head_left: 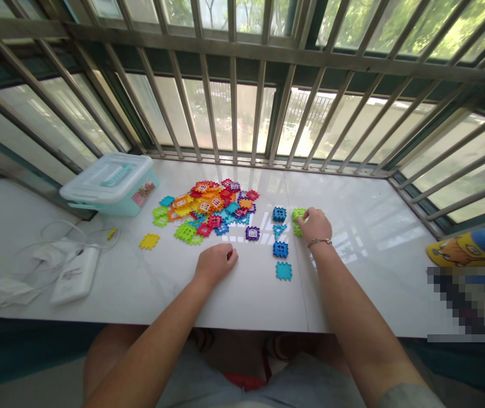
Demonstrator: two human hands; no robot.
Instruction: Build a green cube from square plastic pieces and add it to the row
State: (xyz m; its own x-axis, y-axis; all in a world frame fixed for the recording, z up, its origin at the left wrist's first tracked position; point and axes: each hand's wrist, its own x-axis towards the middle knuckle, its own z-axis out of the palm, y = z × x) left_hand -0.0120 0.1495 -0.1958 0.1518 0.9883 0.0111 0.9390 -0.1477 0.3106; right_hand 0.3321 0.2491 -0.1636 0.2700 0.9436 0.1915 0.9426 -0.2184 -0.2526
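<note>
My right hand [316,224] is at the right of the column, its fingers closed on a light green interlocking building tile [298,214]; more green shows just below, partly hidden by my fingers. To its left, a column runs toward me: a dark blue tile [279,214], a light blue triangular piece [279,231], a blue window tile [280,249] and a flat turquoise tile [284,271]. Curled into a loose fist, my left hand [217,263] rests on the table in front of a mixed pile of coloured tiles [204,207]. Nothing shows in that fist.
A purple tile [252,233] lies right of the pile, a yellow tile [149,241] left of it. Behind stands a lidded turquoise box [110,184]. A white power bank [75,275] with cables is at left, a yellow-and-blue object [463,246] at right. Metal bars line the back edge.
</note>
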